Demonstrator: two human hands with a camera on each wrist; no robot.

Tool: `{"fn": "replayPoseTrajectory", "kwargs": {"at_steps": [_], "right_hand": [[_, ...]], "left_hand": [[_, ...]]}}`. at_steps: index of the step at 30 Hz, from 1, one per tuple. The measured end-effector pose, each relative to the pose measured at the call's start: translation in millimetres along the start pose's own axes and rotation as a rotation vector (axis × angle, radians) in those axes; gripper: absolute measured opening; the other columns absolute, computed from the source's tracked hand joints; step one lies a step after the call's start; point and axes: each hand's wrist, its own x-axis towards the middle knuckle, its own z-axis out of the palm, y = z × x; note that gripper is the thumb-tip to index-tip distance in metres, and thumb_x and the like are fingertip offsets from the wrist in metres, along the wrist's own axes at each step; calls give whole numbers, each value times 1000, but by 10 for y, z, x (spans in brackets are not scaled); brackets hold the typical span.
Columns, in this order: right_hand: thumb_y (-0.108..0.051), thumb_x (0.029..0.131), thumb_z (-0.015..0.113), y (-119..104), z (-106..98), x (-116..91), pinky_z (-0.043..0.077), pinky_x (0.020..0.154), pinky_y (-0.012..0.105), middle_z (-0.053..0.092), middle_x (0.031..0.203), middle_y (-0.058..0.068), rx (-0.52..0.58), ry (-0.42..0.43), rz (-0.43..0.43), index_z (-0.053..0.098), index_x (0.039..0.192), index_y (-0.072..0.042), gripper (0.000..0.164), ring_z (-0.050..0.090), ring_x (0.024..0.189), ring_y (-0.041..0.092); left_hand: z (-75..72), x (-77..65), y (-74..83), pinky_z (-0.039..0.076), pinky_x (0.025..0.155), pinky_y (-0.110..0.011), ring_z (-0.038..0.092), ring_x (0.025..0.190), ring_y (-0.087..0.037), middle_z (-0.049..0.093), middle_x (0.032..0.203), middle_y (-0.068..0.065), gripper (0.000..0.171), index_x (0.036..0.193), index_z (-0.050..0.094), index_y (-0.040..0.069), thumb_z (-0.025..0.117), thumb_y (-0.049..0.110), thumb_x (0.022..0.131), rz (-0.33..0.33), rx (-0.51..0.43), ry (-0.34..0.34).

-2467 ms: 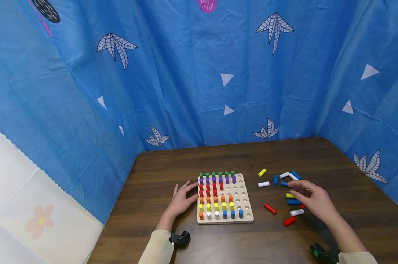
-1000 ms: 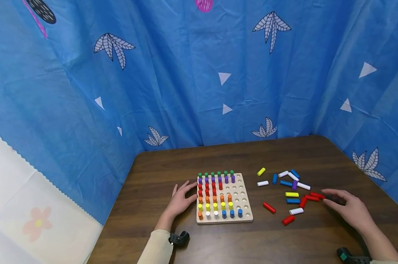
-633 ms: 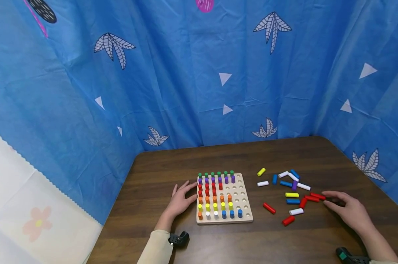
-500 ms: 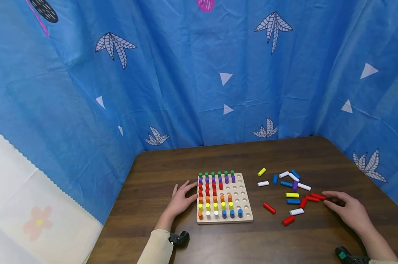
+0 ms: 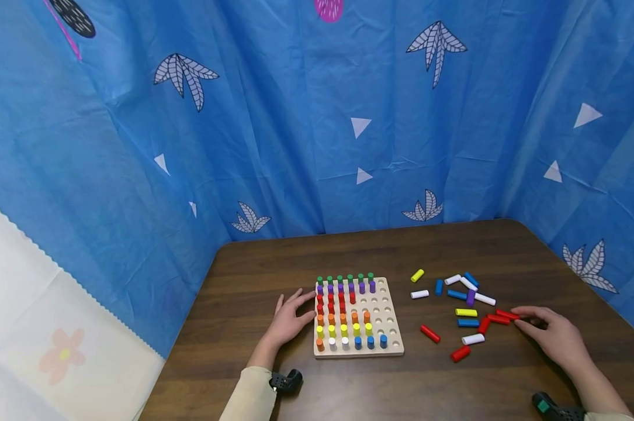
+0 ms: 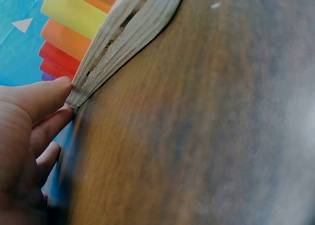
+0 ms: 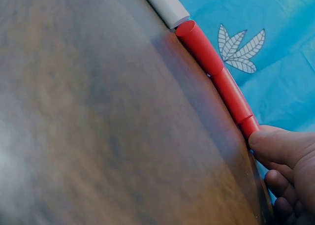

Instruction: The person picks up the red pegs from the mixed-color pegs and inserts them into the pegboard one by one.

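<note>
A light wooden pegboard (image 5: pixel 385 327) stands on the table, with rows of green, purple, red, orange, yellow, white and blue pegs upright in its holes. At its left edge, my left hand (image 5: pixel 287 321) rests with thumb and fingers extended; in the left wrist view the thumb (image 6: pixel 49 94) touches the board's side. Over to the right, my right hand (image 5: pixel 553 336) has thumb and index finger at the outer end of a red peg (image 5: pixel 505 314) lying on the table, and pinches it. The right wrist view shows the thumb (image 7: pixel 270 141) covering that peg's end.
Loose pegs lie scattered between the board and my right hand: a yellow peg (image 5: pixel 466 313), a purple peg (image 5: pixel 471 297), a white peg (image 5: pixel 473 339), a blue peg (image 5: pixel 468 323), a red peg (image 5: pixel 460 354) and several others. A blue curtain (image 5: pixel 317 146) hangs behind the table (image 5: pixel 274 263).
My right hand has moved right from above the loose pegs to the outermost red peg, uncovering a purple peg, a white peg and red pegs. The left hand and board have stayed put.
</note>
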Motion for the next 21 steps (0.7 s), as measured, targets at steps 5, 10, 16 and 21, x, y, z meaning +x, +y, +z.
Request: {"fn": "replayPoseTrajectory", "kwargs": {"at_steps": [5, 10, 16, 21], "right_hand": [[-25, 93, 72, 1, 15, 9, 40, 65, 32, 67, 105, 23, -7, 15, 4, 72, 114, -3, 30, 54, 82, 20], [-24, 93, 71, -10, 14, 18, 40, 65, 33, 66, 105, 23, -2, 16, 2, 71, 114, -2, 30, 55, 83, 22], [-28, 95, 69, -7, 15, 21, 40, 65, 32, 67, 103, 22, 4, 3, 22, 71, 114, -1, 33, 55, 81, 21], [-33, 96, 67, -11, 12, -5, 42, 67, 35, 67, 110, 26, 20, -6, 43, 70, 116, -1, 38, 58, 88, 29]], "left_hand": [[-8, 10, -1, -3, 123, -64, 32, 151, -32, 51, 152, -9, 49, 142, 58, 22, 68, 31, 95, 4, 4, -2], [-12, 13, 0, -3, 123, -65, 32, 151, -33, 51, 152, -9, 49, 142, 58, 22, 68, 31, 95, 4, 7, 5], [-15, -3, 23, -3, 123, -65, 32, 151, -33, 51, 152, -10, 50, 142, 58, 22, 68, 32, 94, -11, 8, 1], [-2, -12, 15, -2, 123, -65, 32, 151, -33, 51, 152, -10, 50, 142, 58, 22, 68, 32, 94, -15, 10, 2]]}}
